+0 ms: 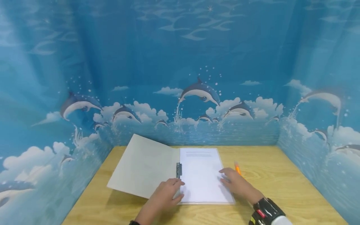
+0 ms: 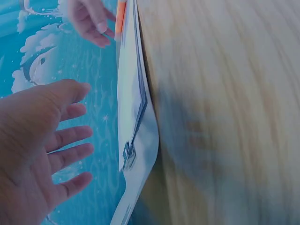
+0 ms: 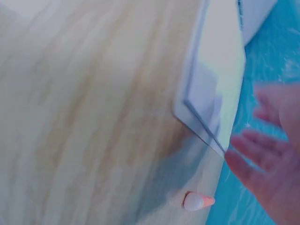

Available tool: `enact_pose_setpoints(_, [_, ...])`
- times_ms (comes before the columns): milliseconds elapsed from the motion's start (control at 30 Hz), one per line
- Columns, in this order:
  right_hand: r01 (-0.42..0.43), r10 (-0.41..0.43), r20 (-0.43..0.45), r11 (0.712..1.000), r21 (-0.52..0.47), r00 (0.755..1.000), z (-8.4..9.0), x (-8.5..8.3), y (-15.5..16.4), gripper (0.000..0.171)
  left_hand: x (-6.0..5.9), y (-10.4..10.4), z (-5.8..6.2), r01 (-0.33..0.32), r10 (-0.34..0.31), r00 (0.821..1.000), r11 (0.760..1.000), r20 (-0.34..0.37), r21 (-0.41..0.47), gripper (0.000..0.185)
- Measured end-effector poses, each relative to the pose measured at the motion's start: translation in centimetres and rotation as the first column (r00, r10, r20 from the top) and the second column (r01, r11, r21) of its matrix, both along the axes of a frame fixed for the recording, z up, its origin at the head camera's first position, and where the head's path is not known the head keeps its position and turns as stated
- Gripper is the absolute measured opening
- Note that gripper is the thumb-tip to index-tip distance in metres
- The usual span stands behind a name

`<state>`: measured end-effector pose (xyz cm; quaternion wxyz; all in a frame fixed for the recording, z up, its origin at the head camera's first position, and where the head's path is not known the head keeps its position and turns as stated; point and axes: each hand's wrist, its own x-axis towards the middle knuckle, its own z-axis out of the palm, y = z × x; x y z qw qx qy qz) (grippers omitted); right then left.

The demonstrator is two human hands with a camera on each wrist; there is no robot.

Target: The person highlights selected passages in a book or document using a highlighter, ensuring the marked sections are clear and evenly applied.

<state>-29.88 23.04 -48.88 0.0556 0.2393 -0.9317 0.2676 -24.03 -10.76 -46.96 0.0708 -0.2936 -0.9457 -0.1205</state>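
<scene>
A clip folder lies spread on the table, its pale cover [image 1: 146, 165] leaning open to the left. Its metal clip [image 1: 178, 170] runs along the spine beside a stack of white paper [image 1: 201, 181], with a few printed lines on the top sheet. My left hand [image 1: 166, 193] hovers over the spine's lower end, fingers apart and holding nothing, as the left wrist view shows. By the stack's right edge is my right hand [image 1: 237, 184], fingers loosely spread and empty; whether a fingertip touches the paper I cannot tell. An orange pen-like thing [image 1: 237, 168] lies just behind it, partly hidden.
The wooden table [image 1: 281, 187] extends to both sides of the folder. Blue dolphin-print curtains [image 1: 197, 131] enclose it at the back, left and right. A black strapped device [image 1: 267, 211] sits on the right wrist.
</scene>
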Motion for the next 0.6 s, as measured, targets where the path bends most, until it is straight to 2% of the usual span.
enact_pose_setpoints(67, [0.146, -0.147, -0.012, 0.988, -0.05, 0.989, 0.4, -0.3, 0.6, 0.026, 0.1, 0.4, -0.2, 0.014, -0.013, 0.999, 1.0, -0.033, 0.022, 0.029])
enact_pose_setpoints(133, [0.273, -0.272, 0.018, 0.96, -0.069, 0.962, 0.7, -0.7, 1.4, 0.026, 0.3, 0.8, -0.4, 0.014, -0.012, 0.999, 0.999, -0.043, 0.046, 0.027])
enact_pose_setpoints(233, [0.386, -0.384, 0.065, 0.922, -0.014, 0.921, 0.8, -1.3, 2.6, 0.024, 0.6, 1.3, -0.8, 0.0, 0.002, 1.0, 0.997, -0.027, 0.077, 0.024])
enact_pose_setpoints(300, [0.416, -0.417, 0.104, 0.909, 0.023, 0.903, 0.6, -1.5, 3.2, 0.026, 0.9, 1.5, -1.0, -0.009, 0.01, 1.0, 0.996, -0.015, 0.087, 0.023])
enact_pose_setpoints(433, [0.447, -0.452, 0.123, 0.892, 0.068, 0.883, 0.2, -1.9, 3.5, 0.031, 1.0, 1.6, -1.4, -0.016, 0.018, 1.0, 0.996, -0.02, 0.084, 0.021])
enact_pose_setpoints(600, [0.453, -0.459, 0.126, 0.889, 0.074, 0.88, 0.2, -2.1, 3.4, 0.029, 0.7, 1.7, -1.5, -0.032, 0.033, 0.999, 0.998, -0.025, 0.054, 0.021])
